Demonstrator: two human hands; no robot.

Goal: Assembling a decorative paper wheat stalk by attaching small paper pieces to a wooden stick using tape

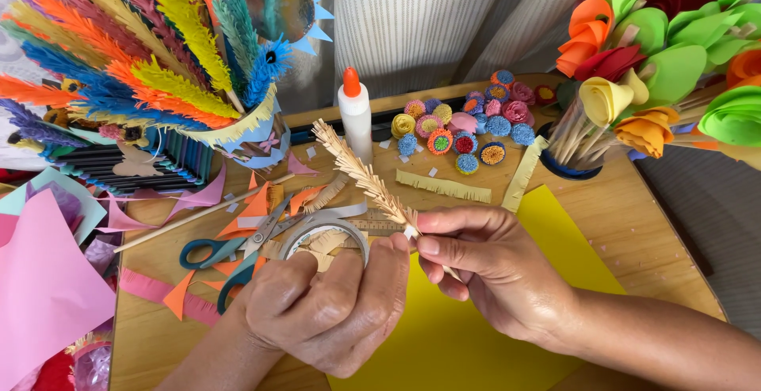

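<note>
Closest to you, your left hand (329, 312) is curled around a roll of clear tape (323, 236), thumb and fingers closed on its ring, knuckles toward the camera and the wrist coming in from the lower edge. Your right hand (495, 268) reaches in from the right, its thumb and forefinger pinched together on the base of a beige fringed paper stem (365, 175), which slants up and left from your fingertips toward the glue; the tape's loose end seems to meet the stem at the pinch, though the contact is too small to be sure. Beneath both hands lies a bright yellow paper sheet (555, 232) spread over the wooden table (634, 225), whose right edge runs diagonally just past your right forearm, leaving bare wood between sheet and edge. At the far left stands a paper-wrapped cup of tall fringed paper plumes (151, 50) in orange, blue, yellow and red; at the far right a dark cup of rolled paper flowers (650, 66) in green, orange and yellow. Pink paper sheets (47, 280) overhang the left edge. Between the two cups, a white glue bottle with an orange cap (355, 114) stands upright, just left of a cluster of small round fringed paper blossoms (468, 125). Blue-handled scissors (226, 252) lie just left of your left hand among orange paper scraps (255, 205).
</note>
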